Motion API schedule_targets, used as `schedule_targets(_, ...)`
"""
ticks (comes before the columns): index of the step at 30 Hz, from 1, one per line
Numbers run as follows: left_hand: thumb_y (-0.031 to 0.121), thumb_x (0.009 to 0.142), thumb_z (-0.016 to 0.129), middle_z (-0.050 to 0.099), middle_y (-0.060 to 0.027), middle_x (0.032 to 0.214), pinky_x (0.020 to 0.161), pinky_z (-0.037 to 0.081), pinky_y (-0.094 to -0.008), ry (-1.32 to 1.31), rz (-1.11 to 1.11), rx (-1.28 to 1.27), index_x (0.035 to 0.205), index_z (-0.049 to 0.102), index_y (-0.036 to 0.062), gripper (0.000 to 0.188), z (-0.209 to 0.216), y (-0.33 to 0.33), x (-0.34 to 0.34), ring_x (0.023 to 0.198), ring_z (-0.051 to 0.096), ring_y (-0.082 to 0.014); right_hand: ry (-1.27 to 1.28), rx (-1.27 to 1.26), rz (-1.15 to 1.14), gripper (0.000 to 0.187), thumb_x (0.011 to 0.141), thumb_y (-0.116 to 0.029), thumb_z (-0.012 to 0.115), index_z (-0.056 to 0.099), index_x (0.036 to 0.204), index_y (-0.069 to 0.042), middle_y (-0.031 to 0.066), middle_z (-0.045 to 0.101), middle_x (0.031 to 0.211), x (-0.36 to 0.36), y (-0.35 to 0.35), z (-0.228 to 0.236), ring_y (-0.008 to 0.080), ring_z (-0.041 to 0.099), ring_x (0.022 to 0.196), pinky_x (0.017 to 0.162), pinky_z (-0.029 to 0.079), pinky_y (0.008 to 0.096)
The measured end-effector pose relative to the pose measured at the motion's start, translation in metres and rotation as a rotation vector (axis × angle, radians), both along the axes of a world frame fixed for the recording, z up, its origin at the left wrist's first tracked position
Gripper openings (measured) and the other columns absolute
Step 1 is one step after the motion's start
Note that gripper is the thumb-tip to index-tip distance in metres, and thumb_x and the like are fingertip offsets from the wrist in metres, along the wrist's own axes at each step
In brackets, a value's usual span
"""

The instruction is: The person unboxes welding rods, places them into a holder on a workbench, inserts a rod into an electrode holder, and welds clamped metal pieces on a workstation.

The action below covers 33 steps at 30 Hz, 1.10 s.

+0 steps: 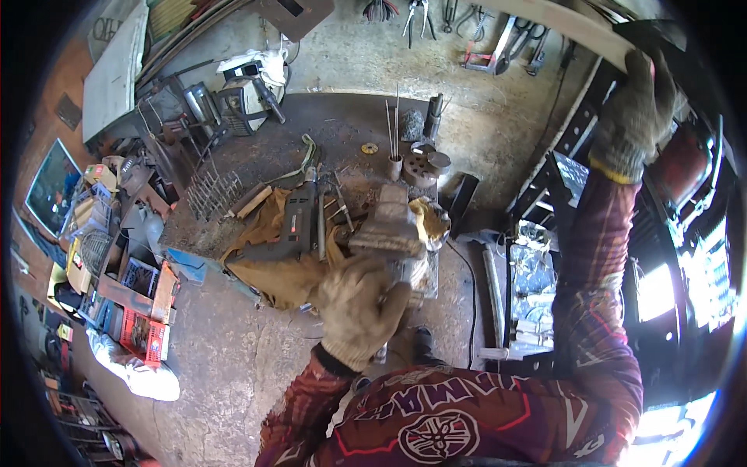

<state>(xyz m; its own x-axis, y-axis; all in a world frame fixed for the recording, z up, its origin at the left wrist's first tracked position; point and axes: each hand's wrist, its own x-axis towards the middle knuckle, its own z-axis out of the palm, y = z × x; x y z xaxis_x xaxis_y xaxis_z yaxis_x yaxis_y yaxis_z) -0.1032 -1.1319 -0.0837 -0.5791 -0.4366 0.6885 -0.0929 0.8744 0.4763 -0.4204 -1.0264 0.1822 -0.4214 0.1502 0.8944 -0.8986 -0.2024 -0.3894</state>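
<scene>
My left hand (356,311), in a knitted work glove, is in front of the workbench with its fingers curled. What it holds, if anything, is hidden. Just beyond it stands a heavy, worn metal block (385,226), like a vise or an anvil, at the bench's front edge. A yellowish crumpled piece (430,222) is at its right side. My right hand (634,117), gloved too, is raised at the upper right. Its fingers close around the end of a pale wooden bar (564,29), which runs up and left out of view.
A dark power tool (299,218) lies on brown cloth (272,280) on the bench (342,117). Thin rods stand in a small metal cup (395,167). Pliers (420,19) hang on the wall. Left are a red crate (145,336) and cluttered shelves; a dark metal frame rises at right.
</scene>
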Motion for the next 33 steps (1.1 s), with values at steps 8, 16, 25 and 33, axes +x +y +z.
schedule_targets(8, 0.048, 0.095, 0.069, 0.052, -0.0195, 0.143, 0.116, 0.040, -0.0471, 0.490, -0.520, 0.713, 0.148, 0.043, 0.0011, 0.075, 0.061, 0.021, -0.012, 0.132, 0.052, -0.0348, -0.462, -0.273, 0.543, 0.053, 0.094, -0.018, 0.066, 0.050, 0.142, -0.002, 0.0170, 0.057, 0.128, 0.161, 0.035, -0.094, 0.0261, 0.062, 0.112, 0.095, 0.056, 0.0371)
schedule_targets(16, 0.072, 0.085, 0.067, 0.060, -0.0172, 0.128, 0.106, 0.049, -0.0505, 1.027, -0.945, 1.435, 0.134, 0.052, 0.0047, 0.085, 0.063, 0.028, -0.031, 0.117, 0.061, -0.0318, -0.782, -0.132, 1.010, 0.048, 0.095, -0.009, 0.072, 0.053, 0.138, -0.007, 0.0137, 0.058, 0.137, 0.250, 0.063, -0.207, 0.0242, 0.057, 0.126, 0.109, 0.048, 0.0417)
schedule_targets(25, 0.057, 0.094, 0.065, 0.066, -0.0174, 0.119, 0.100, 0.053, -0.0511, 0.963, -0.620, 1.635, 0.130, 0.055, 0.0058, 0.064, 0.040, -0.010, 0.005, 0.110, 0.065, -0.0344, -0.697, 0.387, 0.809, 0.068, 0.102, -0.033, 0.066, 0.036, 0.158, -0.008, 0.0113, 0.052, 0.141, 0.242, 0.092, -0.224, 0.0189, 0.063, 0.107, 0.079, 0.054, 0.0257)
schedule_targets(33, 0.056, 0.089, 0.071, 0.065, -0.0252, 0.121, 0.099, 0.053, -0.0566, 0.583, -0.794, 1.900, 0.131, 0.053, 0.0024, 0.070, 0.034, -0.052, 0.029, 0.110, 0.065, -0.0407, -0.823, 0.151, 0.452, 0.077, 0.101, -0.057, 0.058, 0.043, 0.151, -0.001, 0.0131, 0.058, 0.131, 0.272, 0.067, -0.241, 0.0210, 0.064, 0.102, 0.085, 0.056, 0.0367)
